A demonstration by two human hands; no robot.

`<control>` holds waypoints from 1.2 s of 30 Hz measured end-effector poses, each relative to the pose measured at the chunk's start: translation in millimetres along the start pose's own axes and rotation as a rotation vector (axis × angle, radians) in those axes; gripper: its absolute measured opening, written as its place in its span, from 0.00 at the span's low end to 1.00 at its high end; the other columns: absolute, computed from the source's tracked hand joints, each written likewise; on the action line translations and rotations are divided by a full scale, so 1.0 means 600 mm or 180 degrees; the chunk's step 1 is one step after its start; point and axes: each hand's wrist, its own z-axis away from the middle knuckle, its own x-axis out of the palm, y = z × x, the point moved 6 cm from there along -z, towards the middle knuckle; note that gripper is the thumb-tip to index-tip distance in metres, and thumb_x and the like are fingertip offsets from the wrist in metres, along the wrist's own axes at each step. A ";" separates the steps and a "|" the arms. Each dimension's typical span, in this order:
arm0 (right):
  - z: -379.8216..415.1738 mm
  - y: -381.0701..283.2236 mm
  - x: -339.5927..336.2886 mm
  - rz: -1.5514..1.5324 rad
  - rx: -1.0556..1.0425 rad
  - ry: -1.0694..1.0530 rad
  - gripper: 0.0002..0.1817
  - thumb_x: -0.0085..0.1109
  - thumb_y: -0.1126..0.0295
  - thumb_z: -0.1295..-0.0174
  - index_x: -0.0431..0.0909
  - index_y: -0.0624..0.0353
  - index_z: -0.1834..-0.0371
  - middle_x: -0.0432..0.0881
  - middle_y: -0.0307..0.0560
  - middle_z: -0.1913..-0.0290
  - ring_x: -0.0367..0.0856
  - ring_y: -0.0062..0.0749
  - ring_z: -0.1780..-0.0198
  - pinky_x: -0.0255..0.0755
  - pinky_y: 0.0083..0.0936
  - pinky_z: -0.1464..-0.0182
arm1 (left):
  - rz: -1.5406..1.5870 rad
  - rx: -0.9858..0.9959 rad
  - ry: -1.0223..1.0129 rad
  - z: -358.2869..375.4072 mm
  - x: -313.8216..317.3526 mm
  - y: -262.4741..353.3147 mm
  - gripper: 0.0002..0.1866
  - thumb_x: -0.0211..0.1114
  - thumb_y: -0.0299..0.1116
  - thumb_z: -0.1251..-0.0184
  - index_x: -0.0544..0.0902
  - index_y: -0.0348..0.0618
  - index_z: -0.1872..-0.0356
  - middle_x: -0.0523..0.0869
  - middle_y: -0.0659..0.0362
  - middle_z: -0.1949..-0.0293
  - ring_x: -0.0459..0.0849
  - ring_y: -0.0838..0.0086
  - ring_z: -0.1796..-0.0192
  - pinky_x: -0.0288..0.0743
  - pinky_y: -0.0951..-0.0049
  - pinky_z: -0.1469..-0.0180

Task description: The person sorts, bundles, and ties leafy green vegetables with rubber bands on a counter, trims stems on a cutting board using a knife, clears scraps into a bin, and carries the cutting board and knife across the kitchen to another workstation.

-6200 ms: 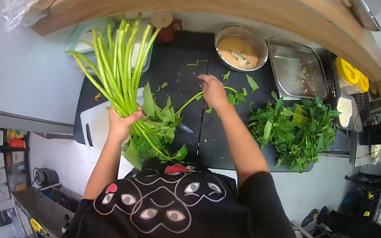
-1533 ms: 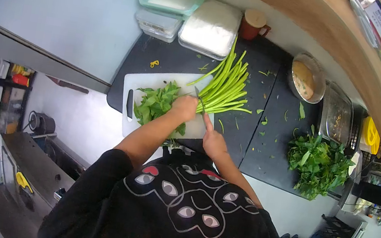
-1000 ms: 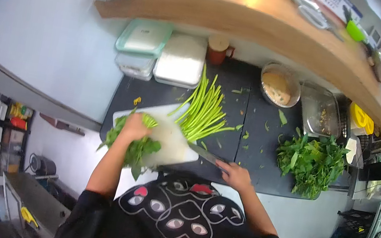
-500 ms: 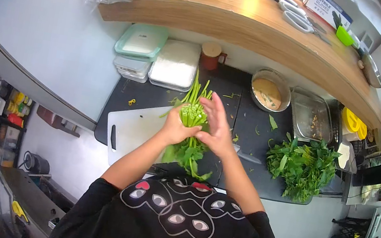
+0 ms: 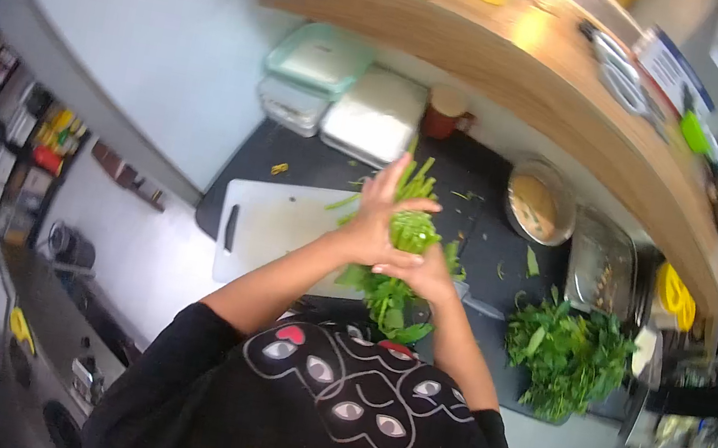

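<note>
A bunch of leafy green stems [image 5: 415, 230] is held upright over the board, cut ends toward me and leaves hanging below. My right hand [image 5: 428, 275] is closed around it from the right, its fingers largely hidden behind the stems. Against the bunch's left side is my left hand [image 5: 371, 221], its fingers stretched out and apart. More loose stems [image 5: 422, 176] lie just beyond. The white cutting board [image 5: 269, 223] is under and left of the hands. A knife [image 5: 483, 306] lies to the right, its handle partly covered by my right arm.
A pile of leafy greens [image 5: 570, 354] sits at the right. Behind it are a glass dish [image 5: 602, 265] and a bowl of brownish liquid [image 5: 538, 206]. Lidded containers [image 5: 377, 115] and a brown mug [image 5: 443, 115] stand at the back. A wooden shelf [image 5: 499, 67] overhangs the counter.
The view has turned and shifted. My left hand has loosened from the bunch and spread its fingers, while my right hand has gone from open to closed around the stems.
</note>
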 end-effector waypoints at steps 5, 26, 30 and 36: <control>-0.014 0.010 0.001 0.0388 0.0030 0.0006 0.36 0.77 0.70 0.65 0.69 0.62 0.48 0.78 0.45 0.53 0.76 0.30 0.52 0.70 0.28 0.49 | 0.0439 -0.0328 -0.0440 0.000 0.012 -0.035 0.57 0.73 0.64 0.75 0.60 0.63 0.34 0.46 0.45 0.31 0.46 0.48 0.29 0.43 0.45 0.34; -0.052 0.056 -0.075 0.0592 0.0726 0.0886 0.10 0.65 0.79 0.54 0.75 0.63 0.69 0.80 0.38 0.70 0.78 0.22 0.69 0.72 0.21 0.63 | -0.1000 -0.2686 0.0173 0.187 -0.163 -0.548 0.05 0.69 0.33 0.54 0.84 0.48 0.74 0.79 0.56 0.71 0.79 0.59 0.62 0.74 0.61 0.60; -0.036 0.054 -0.078 0.0639 0.0708 0.1059 0.10 0.65 0.80 0.54 0.75 0.63 0.68 0.80 0.39 0.70 0.78 0.21 0.68 0.73 0.21 0.63 | -0.1489 -0.2241 0.0223 0.190 -0.143 -0.559 0.04 0.69 0.32 0.55 0.84 0.49 0.76 0.79 0.56 0.72 0.80 0.60 0.66 0.74 0.63 0.62; -0.019 0.036 -0.080 0.0815 0.0539 0.1305 0.12 0.65 0.78 0.54 0.75 0.63 0.65 0.81 0.41 0.68 0.79 0.23 0.66 0.73 0.22 0.61 | 0.1226 -0.2880 0.0598 0.130 -0.083 -0.443 0.02 0.65 0.27 0.48 0.81 0.40 0.76 0.83 0.59 0.72 0.81 0.74 0.71 0.74 0.76 0.65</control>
